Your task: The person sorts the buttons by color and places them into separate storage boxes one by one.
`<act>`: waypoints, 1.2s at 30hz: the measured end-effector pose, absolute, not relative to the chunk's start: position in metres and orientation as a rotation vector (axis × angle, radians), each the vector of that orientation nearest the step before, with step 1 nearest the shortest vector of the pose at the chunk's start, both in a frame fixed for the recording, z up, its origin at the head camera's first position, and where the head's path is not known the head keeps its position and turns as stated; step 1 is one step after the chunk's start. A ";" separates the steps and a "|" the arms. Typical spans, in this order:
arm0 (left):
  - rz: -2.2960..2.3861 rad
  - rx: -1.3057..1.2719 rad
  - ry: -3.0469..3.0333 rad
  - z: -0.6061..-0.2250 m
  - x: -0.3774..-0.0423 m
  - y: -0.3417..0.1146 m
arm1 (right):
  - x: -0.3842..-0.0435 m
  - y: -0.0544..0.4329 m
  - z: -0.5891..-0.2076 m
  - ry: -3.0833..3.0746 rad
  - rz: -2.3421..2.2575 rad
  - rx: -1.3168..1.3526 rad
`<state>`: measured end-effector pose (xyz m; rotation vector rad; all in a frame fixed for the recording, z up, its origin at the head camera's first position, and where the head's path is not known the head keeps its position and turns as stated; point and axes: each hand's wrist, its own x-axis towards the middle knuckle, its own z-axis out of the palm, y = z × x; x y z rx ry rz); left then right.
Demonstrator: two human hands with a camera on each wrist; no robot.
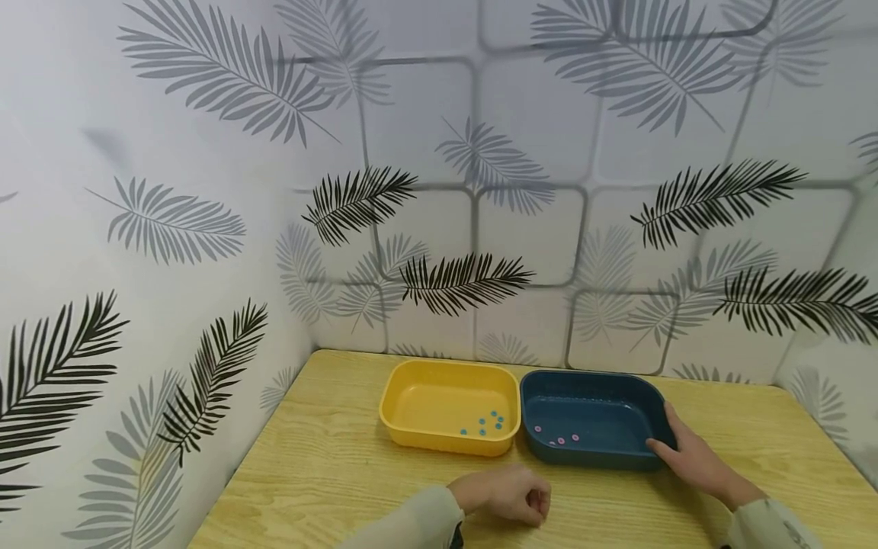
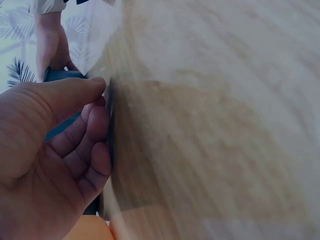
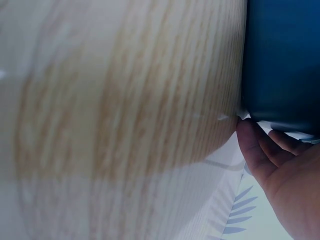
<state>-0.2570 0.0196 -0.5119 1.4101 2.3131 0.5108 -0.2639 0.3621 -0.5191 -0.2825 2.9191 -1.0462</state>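
In the head view my right hand point(image 1: 696, 457) grips the right end of a dark blue plastic tray point(image 1: 590, 459), thumb over the rim and fingers along the outer wall. The right wrist view shows fingertips point(image 3: 245, 131) against that tray's wall point(image 3: 285, 65). Several small pink rings point(image 1: 561, 441) lie inside at its left. Nearer the front, my left hand point(image 1: 504, 494) is low over the table, fingers loosely curled. Its thumb point(image 2: 75, 95) lies against the forefinger in the left wrist view, with nothing visible between. A yellow tray point(image 1: 446, 441) holds several small blue rings point(image 1: 482, 422).
Both trays stand side by side on a wood-grain table point(image 1: 329, 435), their ends touching or nearly so. A patterned wall point(image 1: 439, 229) rises behind the table, and another wall point(image 1: 137, 305) runs along its left side.
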 end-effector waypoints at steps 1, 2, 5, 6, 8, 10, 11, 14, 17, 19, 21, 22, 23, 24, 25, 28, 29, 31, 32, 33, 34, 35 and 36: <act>0.531 1.392 2.310 -0.512 -0.258 0.019 | -0.264 0.362 -0.519 2.917 -1.047 -0.281; 0.560 1.364 2.305 -0.511 -0.259 0.019 | -0.264 0.362 -0.519 2.917 -1.046 -0.281; 0.637 1.302 2.308 -0.508 -0.263 0.017 | -0.264 0.362 -0.519 2.914 -1.048 -0.281; 0.649 1.295 2.314 -0.506 -0.264 0.016 | -0.263 0.362 -0.519 2.914 -1.047 -0.280; 0.678 1.286 2.320 -0.501 -0.267 0.014 | -0.263 0.362 -0.519 2.917 -1.040 -0.278; 0.720 1.288 2.307 -0.496 -0.270 0.012 | -0.263 0.362 -0.519 2.917 -1.032 -0.273; 0.739 1.286 2.302 -0.492 -0.271 0.011 | -0.263 0.362 -0.519 2.913 -1.031 -0.269; 0.832 1.268 2.283 -0.482 -0.273 0.010 | -0.263 0.362 -0.520 2.897 -1.036 -0.256; 0.893 1.244 2.315 -0.472 -0.275 0.008 | -0.263 0.363 -0.520 2.888 -1.044 -0.249; 0.943 1.205 2.338 -0.465 -0.277 0.007 | -0.263 0.363 -0.521 2.902 -1.043 -0.255; 0.987 1.158 2.365 -0.459 -0.280 0.006 | -0.263 0.363 -0.521 2.922 -1.036 -0.265; 1.015 1.131 2.373 -0.456 -0.281 0.005 | -0.263 0.363 -0.521 2.929 -1.036 -0.271; 1.043 1.104 2.382 -0.454 -0.282 0.004 | -0.264 0.363 -0.521 2.935 -1.036 -0.277; 1.071 1.082 2.387 -0.452 -0.284 0.004 | -0.264 0.363 -0.521 2.940 -1.036 -0.282; 1.098 1.066 2.390 -0.450 -0.286 0.003 | -0.264 0.363 -0.521 2.935 -1.039 -0.283; 1.162 1.032 2.398 -0.446 -0.292 0.003 | -0.263 0.362 -0.520 2.927 -1.047 -0.282; 1.181 1.027 2.399 -0.445 -0.294 0.003 | -0.263 0.362 -0.520 2.923 -1.050 -0.282; 1.207 1.026 2.407 -0.443 -0.296 0.003 | -0.262 0.361 -0.519 2.921 -1.054 -0.284; 1.211 1.024 2.415 -0.442 -0.298 0.003 | -0.262 0.361 -0.519 2.923 -1.054 -0.287; 1.218 1.021 2.418 -0.441 -0.299 0.003 | -0.262 0.361 -0.519 2.923 -1.056 -0.290; 1.216 1.025 2.428 -0.440 -0.301 0.003 | -0.262 0.361 -0.519 2.924 -1.056 -0.293; 1.217 1.021 2.431 -0.440 -0.302 0.003 | -0.262 0.361 -0.519 2.925 -1.055 -0.296; 1.216 1.015 2.436 -0.439 -0.303 0.004 | -0.263 0.361 -0.518 2.924 -1.056 -0.298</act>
